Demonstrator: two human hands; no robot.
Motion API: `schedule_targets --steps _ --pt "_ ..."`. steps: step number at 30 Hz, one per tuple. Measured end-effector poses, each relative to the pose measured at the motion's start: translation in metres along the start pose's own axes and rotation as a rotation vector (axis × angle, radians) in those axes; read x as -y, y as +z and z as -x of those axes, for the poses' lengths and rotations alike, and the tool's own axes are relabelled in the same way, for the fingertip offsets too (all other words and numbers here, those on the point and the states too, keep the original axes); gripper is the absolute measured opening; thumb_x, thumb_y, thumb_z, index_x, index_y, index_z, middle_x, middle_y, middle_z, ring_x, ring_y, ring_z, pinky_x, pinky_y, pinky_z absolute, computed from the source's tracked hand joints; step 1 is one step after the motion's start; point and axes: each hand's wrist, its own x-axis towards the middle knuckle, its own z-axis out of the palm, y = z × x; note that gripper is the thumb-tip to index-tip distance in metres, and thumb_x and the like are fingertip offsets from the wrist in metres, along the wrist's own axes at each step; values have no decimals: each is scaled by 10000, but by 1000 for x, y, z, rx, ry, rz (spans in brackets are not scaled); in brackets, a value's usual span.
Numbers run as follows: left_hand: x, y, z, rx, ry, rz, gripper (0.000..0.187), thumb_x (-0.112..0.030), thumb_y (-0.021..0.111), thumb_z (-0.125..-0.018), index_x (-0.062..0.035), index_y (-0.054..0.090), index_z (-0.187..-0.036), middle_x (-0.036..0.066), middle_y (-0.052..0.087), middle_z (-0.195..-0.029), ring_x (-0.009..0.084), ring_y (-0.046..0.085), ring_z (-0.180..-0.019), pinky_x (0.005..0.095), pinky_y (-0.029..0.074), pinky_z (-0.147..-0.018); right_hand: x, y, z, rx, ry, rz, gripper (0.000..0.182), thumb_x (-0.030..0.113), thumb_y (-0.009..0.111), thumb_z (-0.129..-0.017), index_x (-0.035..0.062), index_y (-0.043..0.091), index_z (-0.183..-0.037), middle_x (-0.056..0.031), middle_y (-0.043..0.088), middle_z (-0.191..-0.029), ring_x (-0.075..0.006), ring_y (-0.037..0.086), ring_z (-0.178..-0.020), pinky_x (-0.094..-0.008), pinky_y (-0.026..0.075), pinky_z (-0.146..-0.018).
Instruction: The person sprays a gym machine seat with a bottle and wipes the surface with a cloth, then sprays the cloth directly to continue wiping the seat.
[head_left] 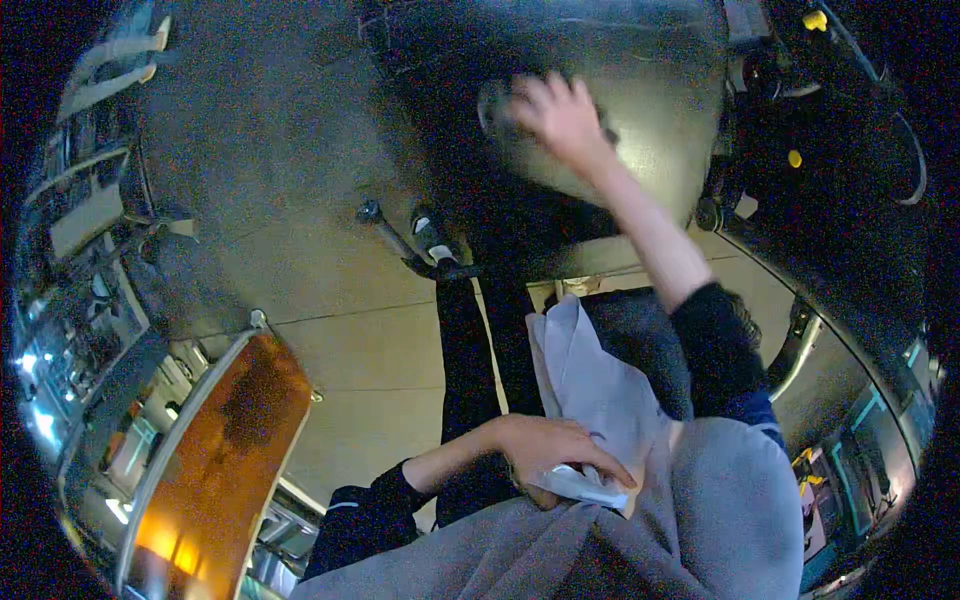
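Note:
My left hand (565,455) is closed on a small whitish, shiny item (585,487) at my lap, with its fingers curled over it. Under and around that hand lies the grey cloth (590,365) draped over my body, one corner hanging forward over my leg. My right arm stretches far ahead, and my right hand (562,120) is smeared by motion above a dark surface. A dark, rounded thing (492,108) shows at its fingertips, and I cannot tell whether the hand grips it.
An orange-brown panel (235,430) with a metal rim stands at the lower left. A metal footrest bar (395,240) reaches across the tiled floor (350,350) near my shoe (430,235). Equipment lines the left side, and a dark wheeled unit (800,190) stands on the right.

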Motion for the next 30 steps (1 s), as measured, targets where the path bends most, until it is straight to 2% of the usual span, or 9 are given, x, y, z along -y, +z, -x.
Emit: schedule_targets --steps 2,3,7,10,15,21,23,28,30 --pt "0 -8 -3 5 -17 59 868 -334 712 -597 -109 413 -1380 144 625 -1142 336 620 -967 408 491 -791 -32 -5 -60 -168 166 -96 459 52 615 -686 243 600 -1104 -23 535 -1196 -257 510 -1064 -419 439 -811" --pt "-5 -14 -5 31 -67 76 860 -334 708 -597 -108 418 -1375 138 623 -1153 333 619 -973 407 492 -792 -43 6 -75 -216 177 -101 332 125 533 -805 245 618 -1102 -30 551 -1166 -270 515 -1069 -469 441 -809" --pt "-18 -18 -18 82 -146 10 831 -338 693 -597 -103 441 -1353 119 609 -1198 322 616 -1001 391 497 -795 -16 -1 -52 -232 328 -151 459 24 612 -679 193 598 -1106 -33 529 -1190 -265 496 -1066 -418 416 -845" --pt "-30 -24 -22 85 -143 -27 811 -339 686 -598 -98 454 -1337 112 600 -1220 315 613 -1021 371 500 -802 24 11 49 -93 160 -259 355 95 557 -752 178 558 -1098 -63 486 -1274 -327 469 -1110 -480 390 -900" --pt "-26 -29 -37 108 -144 24 822 -364 678 -591 -94 457 -1335 114 597 -1223 321 614 -1019 374 496 -818 39 9 198 343 -379 -435 225 220 567 -782 222 635 -997 -8 509 -1247 -226 468 -1105 -448 388 -911" --pt "-16 -26 -39 127 -230 69 892 -421 690 -553 -92 447 -1346 149 593 -1214 340 614 -999 390 496 -811 -23 16 161 154 -545 -338 143 256 572 -771 254 624 -905 21 526 -1139 -176 481 -1019 -403 417 -886" --pt "-20 -31 -41 172 -254 69 908 -425 694 -546 -91 441 -1351 159 593 -1209 345 614 -997 394 499 -801 -48 1 122 267 -386 -298 283 213 575 -761 282 649 -1026 20 537 -1222 -218 511 -1011 -420 438 -841" --pt "-12 -29 -47 179 -237 153 946 -459 689 -533 -82 429 -1361 154 589 -1219 343 614 -1004 404 501 -806 -142 -12 -5 -144 189 -65 362 146 515 -818 339 604 -1112 13 505 -1250 -267 469 -1149 -476 424 -904" --pt "-21 -31 -50 172 -278 150 915 -394 693 -517 -92 445 -1345 147 599 -1187 345 611 -985 403 494 -800 -151 -24 -27 -228 171 -159 274 131 517 -820 179 635 -1063 -56 537 -1109 -246 478 -1043 -454 366 -850"
